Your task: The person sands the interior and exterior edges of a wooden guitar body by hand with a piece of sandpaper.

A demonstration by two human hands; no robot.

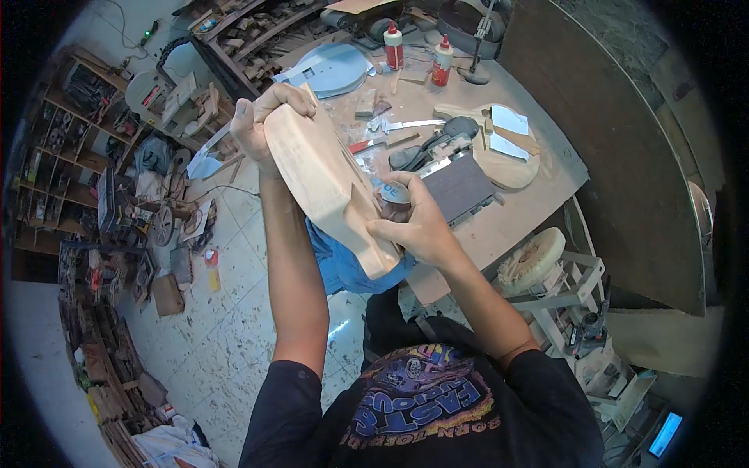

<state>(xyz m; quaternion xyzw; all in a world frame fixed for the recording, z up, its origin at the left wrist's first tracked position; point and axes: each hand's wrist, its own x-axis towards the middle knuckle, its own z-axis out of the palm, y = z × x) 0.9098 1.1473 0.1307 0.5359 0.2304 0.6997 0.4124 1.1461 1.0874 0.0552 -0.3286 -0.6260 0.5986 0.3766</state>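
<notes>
A pale, unpainted wooden guitar body (312, 168) is held up on edge and tilted in front of me, above the near side of the workbench. My left hand (269, 125) grips its upper end, with the fingers curled over the edge. At the lower end, my right hand (421, 226) pinches a curved piece of sandpaper (395, 192) with a printed back, pressed at the body's cutaway. The thumb rests on the wood, and part of the sheet is hidden by the fingers. Blue cloth (343, 261) shows below the body.
A belt sander (456, 179) lies on the workbench (546, 168) right of my hands. Beyond it is another guitar body (511, 168) with white paper on it. Two red-and-white glue bottles (441, 64) stand farther back. A fluffy round pad (533, 259) sits at lower right. Cluttered shelves (58, 156) line the left.
</notes>
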